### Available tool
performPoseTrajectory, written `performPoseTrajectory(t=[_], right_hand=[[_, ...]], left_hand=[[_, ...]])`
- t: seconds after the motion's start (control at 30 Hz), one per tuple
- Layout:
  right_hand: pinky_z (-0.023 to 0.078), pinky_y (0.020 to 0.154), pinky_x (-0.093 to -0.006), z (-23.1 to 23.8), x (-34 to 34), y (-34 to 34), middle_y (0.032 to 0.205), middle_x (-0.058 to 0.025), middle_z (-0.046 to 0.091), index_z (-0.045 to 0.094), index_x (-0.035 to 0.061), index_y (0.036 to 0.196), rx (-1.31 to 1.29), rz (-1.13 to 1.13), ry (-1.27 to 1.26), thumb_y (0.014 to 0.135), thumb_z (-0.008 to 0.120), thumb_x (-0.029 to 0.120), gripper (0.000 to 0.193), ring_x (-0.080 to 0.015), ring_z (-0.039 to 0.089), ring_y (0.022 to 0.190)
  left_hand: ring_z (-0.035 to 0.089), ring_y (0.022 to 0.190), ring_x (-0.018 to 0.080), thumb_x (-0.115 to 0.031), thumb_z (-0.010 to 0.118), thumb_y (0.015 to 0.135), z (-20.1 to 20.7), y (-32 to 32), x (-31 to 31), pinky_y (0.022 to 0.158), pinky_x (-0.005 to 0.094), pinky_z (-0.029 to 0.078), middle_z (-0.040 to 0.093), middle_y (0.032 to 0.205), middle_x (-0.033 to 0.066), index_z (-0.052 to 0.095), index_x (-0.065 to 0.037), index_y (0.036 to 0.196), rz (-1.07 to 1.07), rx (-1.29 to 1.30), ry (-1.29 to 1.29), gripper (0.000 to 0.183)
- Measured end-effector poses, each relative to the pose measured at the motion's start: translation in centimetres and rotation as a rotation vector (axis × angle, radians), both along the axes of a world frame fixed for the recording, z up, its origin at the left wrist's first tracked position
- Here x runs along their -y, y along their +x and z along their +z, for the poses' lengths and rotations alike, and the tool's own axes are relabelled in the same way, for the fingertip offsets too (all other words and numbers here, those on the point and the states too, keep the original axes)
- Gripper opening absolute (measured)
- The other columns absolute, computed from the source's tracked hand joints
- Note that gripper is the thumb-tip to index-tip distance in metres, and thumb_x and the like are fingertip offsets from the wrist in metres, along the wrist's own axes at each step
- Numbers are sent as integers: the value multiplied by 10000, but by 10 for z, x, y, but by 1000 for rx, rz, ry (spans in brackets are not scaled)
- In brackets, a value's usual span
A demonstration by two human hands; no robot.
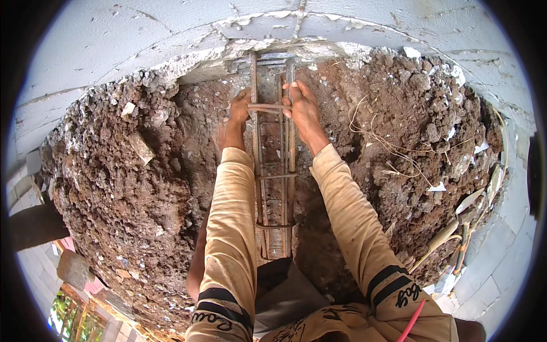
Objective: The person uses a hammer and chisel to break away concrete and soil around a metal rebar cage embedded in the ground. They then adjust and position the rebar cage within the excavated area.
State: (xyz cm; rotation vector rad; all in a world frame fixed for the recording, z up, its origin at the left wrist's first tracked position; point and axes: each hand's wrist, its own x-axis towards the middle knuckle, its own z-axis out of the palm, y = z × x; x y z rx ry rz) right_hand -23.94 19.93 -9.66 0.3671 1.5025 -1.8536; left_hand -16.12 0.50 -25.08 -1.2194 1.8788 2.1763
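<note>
A long rebar cage (259,154) of rusty bars lies in a trench, running away from me toward the wall. My left hand (239,108) is closed at its far left bar, on the left end of a rusty stirrup (269,106). Opposite it, my right hand (303,108) grips the right end of that same stirrup beside the right bars, thumb up. Closer to me, other stirrups (276,176) cross the cage. Behind my left sleeve shows part of a bare limb (196,271), with a blurred skin-coloured shape near my left wrist; I cannot tell whose.
Heaped brown soil (125,194) banks both trench sides. A pale block wall (171,34) curves across the far end. Loose wire (393,149) lies on the right bank, near a wooden-handled tool (441,236). A dark beam (37,225) juts in at left.
</note>
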Motion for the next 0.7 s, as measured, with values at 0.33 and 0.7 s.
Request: performPoseTrajectory(t=[0.33, 0.7], right_hand=[[386, 592, -247, -3, -5, -1, 770, 46, 458, 617, 116, 1128, -41, -12, 9, 1124, 451, 346, 284, -56, 435, 693], [364, 573, -229, -15, -3, 5, 760, 51, 451, 625, 118, 1081, -59, -72, -24, 1112, 487, 360, 281, -51, 430, 684]], left_hand=[[651, 858, 196, -554, 768, 894, 63, 26, -39, 777, 353, 510, 691, 976, 92, 714, -12, 1087, -17, 170, 56, 578], [608, 715, 164, -582, 735, 907, 43, -17, -21, 649, 345, 476, 649, 788, 45, 713, -62, 938, -73, 162, -14, 522]])
